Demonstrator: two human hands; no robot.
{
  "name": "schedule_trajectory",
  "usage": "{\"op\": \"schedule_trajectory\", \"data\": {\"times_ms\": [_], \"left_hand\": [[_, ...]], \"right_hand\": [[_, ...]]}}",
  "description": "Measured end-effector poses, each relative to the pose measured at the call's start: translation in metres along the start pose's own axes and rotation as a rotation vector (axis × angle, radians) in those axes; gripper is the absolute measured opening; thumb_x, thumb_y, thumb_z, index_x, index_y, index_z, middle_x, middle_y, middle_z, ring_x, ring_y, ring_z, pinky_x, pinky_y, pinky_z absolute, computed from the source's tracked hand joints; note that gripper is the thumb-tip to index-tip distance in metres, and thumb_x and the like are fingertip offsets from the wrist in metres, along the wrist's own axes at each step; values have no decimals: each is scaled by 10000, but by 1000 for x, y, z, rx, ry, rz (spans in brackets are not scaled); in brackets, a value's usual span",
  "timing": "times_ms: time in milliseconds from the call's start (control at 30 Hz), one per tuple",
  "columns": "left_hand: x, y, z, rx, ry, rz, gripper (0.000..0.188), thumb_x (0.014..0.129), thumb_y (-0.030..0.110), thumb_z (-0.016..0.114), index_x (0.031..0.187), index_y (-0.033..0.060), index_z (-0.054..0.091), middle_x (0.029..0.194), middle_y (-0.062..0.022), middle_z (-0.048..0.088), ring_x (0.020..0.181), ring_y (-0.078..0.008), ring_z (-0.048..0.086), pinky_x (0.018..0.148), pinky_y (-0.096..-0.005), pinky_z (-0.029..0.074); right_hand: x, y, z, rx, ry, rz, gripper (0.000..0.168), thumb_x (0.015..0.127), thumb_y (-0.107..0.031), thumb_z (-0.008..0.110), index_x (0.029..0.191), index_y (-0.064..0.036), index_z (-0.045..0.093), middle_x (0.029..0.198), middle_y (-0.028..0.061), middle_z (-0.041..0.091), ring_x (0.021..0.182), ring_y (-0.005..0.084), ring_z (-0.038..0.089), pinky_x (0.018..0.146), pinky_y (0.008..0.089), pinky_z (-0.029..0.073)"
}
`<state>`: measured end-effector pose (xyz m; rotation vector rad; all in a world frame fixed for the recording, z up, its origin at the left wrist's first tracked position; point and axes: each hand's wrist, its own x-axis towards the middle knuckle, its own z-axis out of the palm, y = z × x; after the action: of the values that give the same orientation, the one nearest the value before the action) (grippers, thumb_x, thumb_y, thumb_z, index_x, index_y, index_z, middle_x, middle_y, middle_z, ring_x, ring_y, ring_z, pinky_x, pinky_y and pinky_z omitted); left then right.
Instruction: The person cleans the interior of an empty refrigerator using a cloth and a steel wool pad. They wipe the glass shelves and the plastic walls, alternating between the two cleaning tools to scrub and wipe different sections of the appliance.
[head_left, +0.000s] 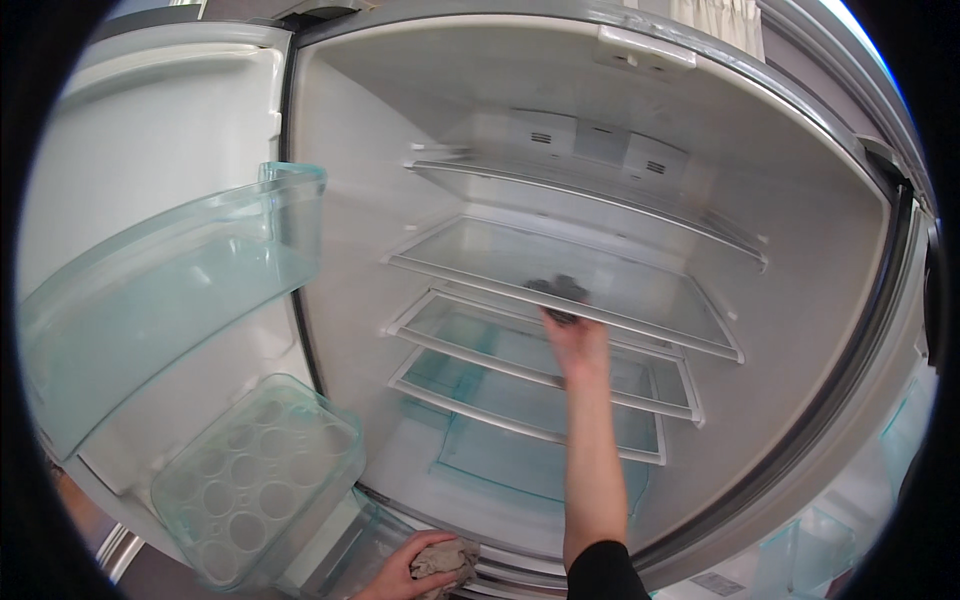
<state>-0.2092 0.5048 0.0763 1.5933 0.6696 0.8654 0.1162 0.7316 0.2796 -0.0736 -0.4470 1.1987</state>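
My right hand (577, 345) reaches into an open refrigerator, its fingers around a dark grey cloth (561, 296). The cloth is seen partly through a glass shelf (480, 240), beneath that shelf's front edge; whether it touches the underside I cannot tell. Low in the view, my left hand (420, 570) grips a crumpled beige cloth (446, 564) beside the refrigerator's bottom front edge. More glass shelves with pale trims lie above and below the right hand. Teal clear drawers (517, 465) show at the bottom, under the lower shelves.
On the open left door are a clear teal door bin (187, 262) and an egg tray (247, 480) with round hollows. Another clear bin (810, 547) is on the right door. A white fixture (646, 52) juts from the refrigerator's ceiling.
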Motion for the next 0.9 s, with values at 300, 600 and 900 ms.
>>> {"op": "schedule_trajectory", "data": {"times_ms": [300,600,900], "left_hand": [[-17,40,2,-38,139,-29,549,894,244,737,1365,61,523,1361,-114,547,1230,-247,543,959,-393,477],[5,55,17,7,-48,-73,580,837,148,759,1361,66,523,1313,-89,519,1251,-205,490,1062,-348,381],[5,60,21,-8,-92,-34,581,828,150,766,1349,55,525,1287,-93,538,1190,-196,529,1028,-332,409]], "right_hand": [[122,70,-31,118,-78,347,216,913,-62,617,1119,-1,604,1112,170,663,1053,330,639,951,556,535],[-47,-107,-8,-84,117,-271,308,1036,-99,384,1300,29,476,1310,203,562,1238,369,536,1078,577,447],[-60,-110,-25,-162,53,-481,326,1038,-95,394,1330,24,477,1309,197,560,1251,341,532,1079,558,452]]}}
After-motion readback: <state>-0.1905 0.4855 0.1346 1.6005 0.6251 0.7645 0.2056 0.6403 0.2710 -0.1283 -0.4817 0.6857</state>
